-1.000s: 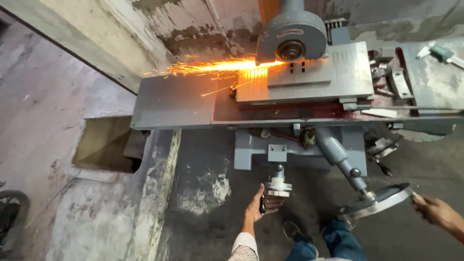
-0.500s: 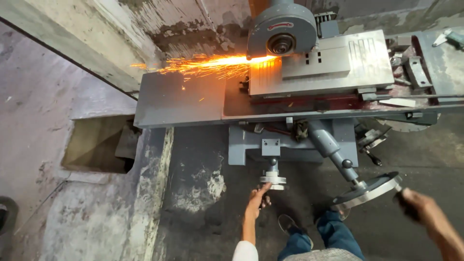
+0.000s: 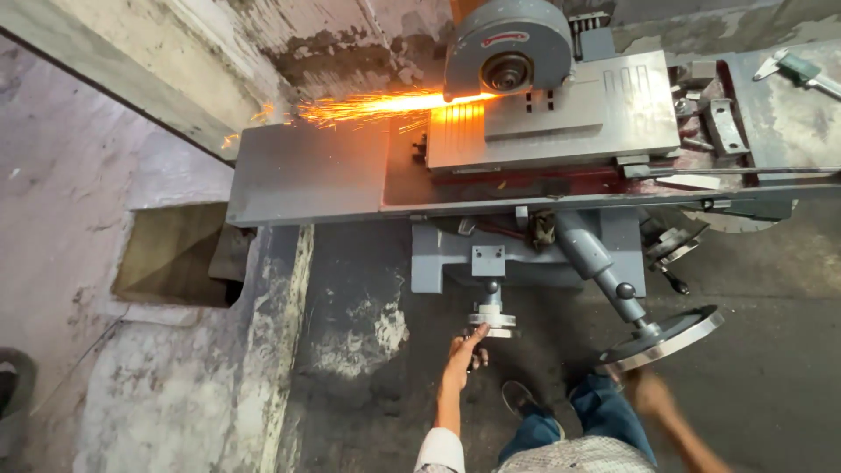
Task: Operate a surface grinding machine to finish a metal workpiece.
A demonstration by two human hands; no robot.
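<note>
A grey surface grinder stands in front of me. Its round wheel guard [image 3: 508, 48] sits over a steel plate [image 3: 569, 109] on the long machine table [image 3: 307, 175]. Orange sparks [image 3: 377, 105] spray leftward from the wheel. My left hand [image 3: 459, 357] reaches up to the small handwheel [image 3: 491, 322] low on the machine front, fingers on its rim and handle. My right hand [image 3: 650, 391] is motion-blurred at the lower edge of the large tilted handwheel [image 3: 666, 337], apparently gripping its handle.
Loose metal blocks [image 3: 723, 123] and a caliper [image 3: 802, 70] lie on the right part of the machine. A rectangular pit [image 3: 171, 254] opens in the floor at left. My shoe [image 3: 523, 400] and jeans [image 3: 604, 420] show below. Cracked concrete wall behind.
The table and plate have shifted relative to the wheel, which now grinds near the plate's left end. My right hand has swung from far right to under the large handwheel.
</note>
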